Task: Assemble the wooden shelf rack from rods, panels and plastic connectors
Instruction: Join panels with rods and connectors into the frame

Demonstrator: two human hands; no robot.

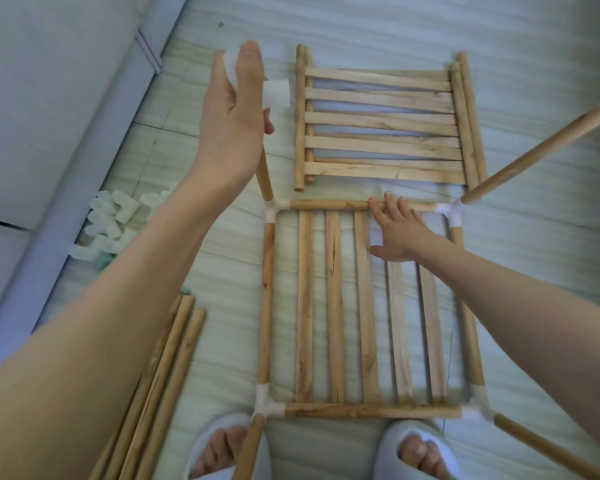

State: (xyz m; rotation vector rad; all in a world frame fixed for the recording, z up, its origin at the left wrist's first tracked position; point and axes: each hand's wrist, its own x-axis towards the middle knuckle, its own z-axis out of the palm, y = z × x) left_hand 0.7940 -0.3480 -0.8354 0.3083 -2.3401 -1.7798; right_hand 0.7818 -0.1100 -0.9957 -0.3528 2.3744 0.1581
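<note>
Head view: first shelf tier (368, 306) at centre, four corner connectors, uprights fitted. Left hand (234, 112) at 11 pinches connector (277, 93) atop upright. Right hand (399, 230) spread, steadying frame. Second panel (383, 123) at 12, spare rods (160, 375) at 7, loose connectors (115, 220) at 9 remain.

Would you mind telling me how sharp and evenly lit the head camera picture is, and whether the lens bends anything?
Head view: soft, even light with a bluish cast, no glare or hard shadows; the slatted wooden panels are fairly sharp, while the pile of white plastic connectors at left is soft, and the left hand pinching a white connector is slightly blurred; wide-angle stretch enlarges both forearms toward the bottom corners.
</note>
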